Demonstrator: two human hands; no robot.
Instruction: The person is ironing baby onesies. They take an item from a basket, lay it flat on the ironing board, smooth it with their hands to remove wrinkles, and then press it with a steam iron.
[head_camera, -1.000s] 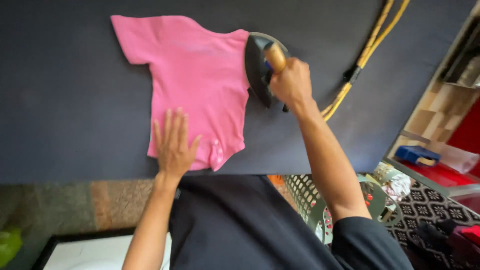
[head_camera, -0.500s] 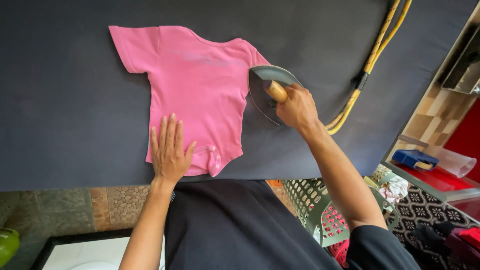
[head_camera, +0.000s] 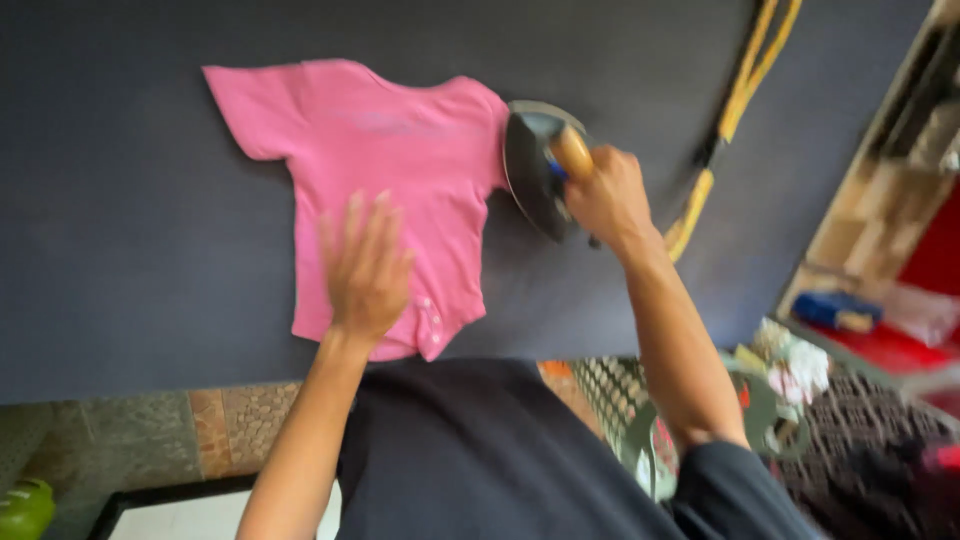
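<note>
Pink shirt (head_camera: 385, 175) lies flat mid-counter (head_camera: 120, 270), near the front edge. Left hand (head_camera: 365, 265) presses it, fingers spread. Right hand (head_camera: 605, 195) fingers clamped on iron (head_camera: 535, 170) handle at shirt's right edge.

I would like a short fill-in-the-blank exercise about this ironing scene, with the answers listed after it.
1. The small garment lying on the dark surface is ____ in colour.
2. The right hand grips the wooden handle of an ____.
3. The left hand rests flat on the ____.
4. The cord beyond the right hand is ____.

Answers: pink; iron; garment; yellow
</note>
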